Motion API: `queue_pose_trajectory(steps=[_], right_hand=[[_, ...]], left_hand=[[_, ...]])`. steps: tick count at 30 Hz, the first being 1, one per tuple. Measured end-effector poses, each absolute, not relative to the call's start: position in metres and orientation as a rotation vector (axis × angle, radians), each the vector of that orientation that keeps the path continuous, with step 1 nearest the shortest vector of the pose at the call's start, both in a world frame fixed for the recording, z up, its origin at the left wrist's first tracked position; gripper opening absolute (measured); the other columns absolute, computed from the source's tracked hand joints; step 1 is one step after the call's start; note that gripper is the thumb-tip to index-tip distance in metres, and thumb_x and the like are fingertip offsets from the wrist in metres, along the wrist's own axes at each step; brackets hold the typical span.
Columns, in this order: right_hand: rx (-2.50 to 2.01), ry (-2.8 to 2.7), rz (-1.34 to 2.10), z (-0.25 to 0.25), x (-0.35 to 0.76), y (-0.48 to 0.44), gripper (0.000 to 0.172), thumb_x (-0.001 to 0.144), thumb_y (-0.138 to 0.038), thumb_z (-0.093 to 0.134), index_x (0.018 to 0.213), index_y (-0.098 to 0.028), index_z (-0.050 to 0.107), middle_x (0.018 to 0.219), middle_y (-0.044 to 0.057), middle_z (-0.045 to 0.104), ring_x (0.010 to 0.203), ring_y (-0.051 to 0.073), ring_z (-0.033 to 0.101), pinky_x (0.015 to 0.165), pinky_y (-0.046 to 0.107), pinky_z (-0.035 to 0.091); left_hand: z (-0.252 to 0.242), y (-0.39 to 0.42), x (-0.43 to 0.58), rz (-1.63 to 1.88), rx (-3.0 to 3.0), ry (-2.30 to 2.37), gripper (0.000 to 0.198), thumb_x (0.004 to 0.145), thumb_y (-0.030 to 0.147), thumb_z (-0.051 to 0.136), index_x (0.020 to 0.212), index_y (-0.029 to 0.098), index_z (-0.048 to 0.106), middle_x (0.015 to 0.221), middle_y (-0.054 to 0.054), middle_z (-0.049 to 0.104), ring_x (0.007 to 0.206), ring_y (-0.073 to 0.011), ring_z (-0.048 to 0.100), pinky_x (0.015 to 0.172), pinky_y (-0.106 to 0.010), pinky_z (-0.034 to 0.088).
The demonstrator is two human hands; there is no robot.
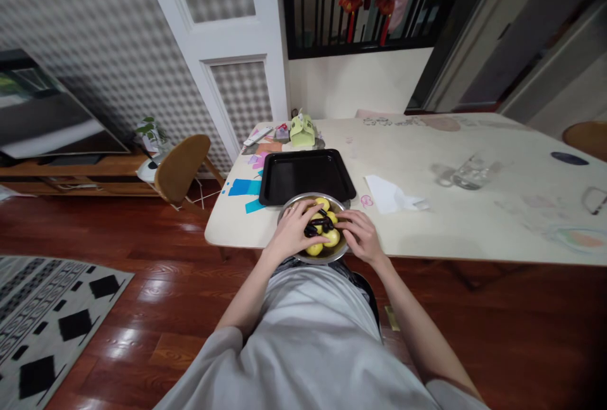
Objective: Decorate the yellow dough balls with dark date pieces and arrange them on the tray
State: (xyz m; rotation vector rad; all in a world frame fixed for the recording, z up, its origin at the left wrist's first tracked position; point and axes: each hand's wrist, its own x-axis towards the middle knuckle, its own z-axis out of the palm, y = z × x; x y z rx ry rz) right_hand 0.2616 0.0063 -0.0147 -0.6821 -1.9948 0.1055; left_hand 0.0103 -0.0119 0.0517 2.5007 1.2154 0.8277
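Observation:
A round metal bowl [317, 259] at the near table edge, close to my body, holds several yellow round fruits [331, 237]. On top of them lie dark purple, glossy, elongated pieces [318, 223] that look like long grapes; their exact kind is too small to tell. My left hand [294, 228] reaches over the left side of the bowl, thumb and fingers spread around the dark pieces. From the right rim, my right hand [359, 233] stretches its fingers inward, the tips at the dark pieces. Just behind the bowl is a black baking tray [306, 173] with nothing in it.
A crumpled white paper [391, 195] and a clear glass [469, 174] are on the white table [427, 233] to the right. A green tissue box [302, 131] and a white remote [258, 136] stand behind the tray. A wooden chair [183, 169] is at the left.

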Motion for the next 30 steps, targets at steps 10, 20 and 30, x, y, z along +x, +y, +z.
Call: queue_pose_trajectory(steps=[10, 20, 30], right_hand=[[-0.662, -1.977, 0.090, -0.014, 0.260, 0.005, 0.026, 0.103, -0.023, 0.053, 0.117, -0.024, 0.075, 0.118, 0.011, 0.077, 0.112, 0.029, 0.069, 0.096, 0.052, 0.057], [-0.669, -1.973, 0.089, -0.015, 0.260, 0.005, 0.027, 0.103, -0.024, 0.052, 0.117, -0.025, 0.075, 0.118, 0.011, 0.077, 0.112, 0.029, 0.070, 0.096, 0.053, 0.058], [-0.663, -1.976, 0.095, -0.016, 0.261, 0.006, 0.027, 0.102, -0.023, 0.053, 0.117, -0.024, 0.075, 0.118, 0.011, 0.077, 0.114, 0.029, 0.069, 0.098, 0.052, 0.057]], left_hand=[[0.058, -0.014, 0.030, 0.583, 2.546, 1.451, 0.059, 0.094, 0.059, 0.070, 0.141, 0.025, 0.055, 0.142, -0.015, 0.053, 0.129, -0.0372, 0.058, 0.104, -0.053, 0.048], [0.053, -0.010, 0.037, 0.505, 2.629, 1.532, 0.048, 0.101, 0.058, 0.060, 0.136, 0.025, 0.062, 0.135, -0.013, 0.059, 0.127, -0.0351, 0.058, 0.104, -0.051, 0.046], [0.052, -0.007, 0.035, 0.584, 2.710, 1.367, 0.039, 0.104, 0.053, 0.057, 0.128, 0.024, 0.067, 0.129, -0.013, 0.061, 0.122, -0.0335, 0.058, 0.100, -0.048, 0.047]])
